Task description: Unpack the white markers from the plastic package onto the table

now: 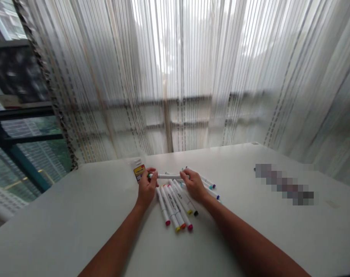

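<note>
Both my hands hold one white marker (167,176) level above the table. My left hand (147,187) pinches its green-capped left end. My right hand (194,184) grips the other end, fingers closed round the barrel. Under and between my hands lie several white markers (175,206) with coloured caps: pink, yellow, orange, black. More markers (209,182) with teal and purple tips lie just behind my right hand. A clear plastic marker case (139,168) with a yellow label stands right behind my left hand.
The white table (77,215) runs up to a sheer striped curtain (192,77) over a window. A blurred-out patch (284,184) lies on the table's right side. Dark window frames and a railing show at the far left.
</note>
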Tool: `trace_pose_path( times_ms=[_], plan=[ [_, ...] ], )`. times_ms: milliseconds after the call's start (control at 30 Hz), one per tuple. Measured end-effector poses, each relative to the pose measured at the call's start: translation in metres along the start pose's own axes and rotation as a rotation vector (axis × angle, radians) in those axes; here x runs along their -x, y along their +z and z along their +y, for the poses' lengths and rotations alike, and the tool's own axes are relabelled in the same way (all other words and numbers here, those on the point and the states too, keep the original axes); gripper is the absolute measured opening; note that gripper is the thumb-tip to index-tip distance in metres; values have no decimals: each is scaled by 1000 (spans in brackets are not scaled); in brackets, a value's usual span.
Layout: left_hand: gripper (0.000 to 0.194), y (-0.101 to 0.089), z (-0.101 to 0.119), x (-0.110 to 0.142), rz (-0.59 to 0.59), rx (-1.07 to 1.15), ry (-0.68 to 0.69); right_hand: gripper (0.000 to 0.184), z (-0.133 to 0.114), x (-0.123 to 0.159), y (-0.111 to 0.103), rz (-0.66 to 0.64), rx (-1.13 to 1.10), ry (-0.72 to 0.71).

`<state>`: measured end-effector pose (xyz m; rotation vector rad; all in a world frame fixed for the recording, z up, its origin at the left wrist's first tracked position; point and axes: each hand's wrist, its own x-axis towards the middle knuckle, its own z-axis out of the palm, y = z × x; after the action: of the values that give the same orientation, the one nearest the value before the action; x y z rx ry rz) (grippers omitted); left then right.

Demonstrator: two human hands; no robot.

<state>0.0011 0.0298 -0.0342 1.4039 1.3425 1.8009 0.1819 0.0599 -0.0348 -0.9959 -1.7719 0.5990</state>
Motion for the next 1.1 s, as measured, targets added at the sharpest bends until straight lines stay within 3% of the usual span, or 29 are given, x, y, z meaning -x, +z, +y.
trace_pose_path(
  times_ms=[267,500,1100],
  plan=[
    [39,2,-6,-4,8,94,-24,18,7,-2,-1,67,27,-26],
    [38,2,-10,-5,-24,135,-70,15,8,-2,-2,3,42,8],
    [41,0,-2,-5,-4,158,-76,25,7,-3,1,-43,47,-8]
  ],
)
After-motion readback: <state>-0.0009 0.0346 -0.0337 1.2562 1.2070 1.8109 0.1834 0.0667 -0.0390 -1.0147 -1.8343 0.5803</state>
